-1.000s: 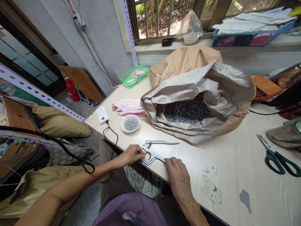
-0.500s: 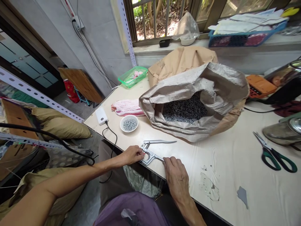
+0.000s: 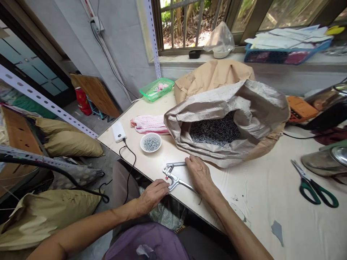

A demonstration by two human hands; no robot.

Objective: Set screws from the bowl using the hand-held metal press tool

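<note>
Silver spring-loaded pliers [image 3: 177, 180] lie near the table's front edge with their two long handles spread apart. My left hand [image 3: 153, 195] is closed on the curved jaw at the pliers' head; its fingertips are partly hidden. A small red piece [image 3: 167, 177] shows at the jaw. My right hand [image 3: 199, 173] has its fingers curled over the end of the upper handle, while the lower handle runs beneath that hand. Beyond the pliers is a white bowl [image 3: 151, 150] of small metal pins. Behind my right hand, an open sack [image 3: 184, 142] holds many dark metal pieces.
A white power bank [image 3: 118, 131] with a black cable [image 3: 135, 159] sits at the left table edge. Behind the bowl lies a pink-striped cloth [image 3: 149, 124], with a green basket [image 3: 151, 96] farther back. Green-handled scissors [image 3: 311, 187] and a metal kettle-like vessel [image 3: 322, 160] are at right.
My right hand has moved up from the lower handle to the upper handle's end. My left hand has shifted slightly down along the jaw, and the red piece shows more clearly.
</note>
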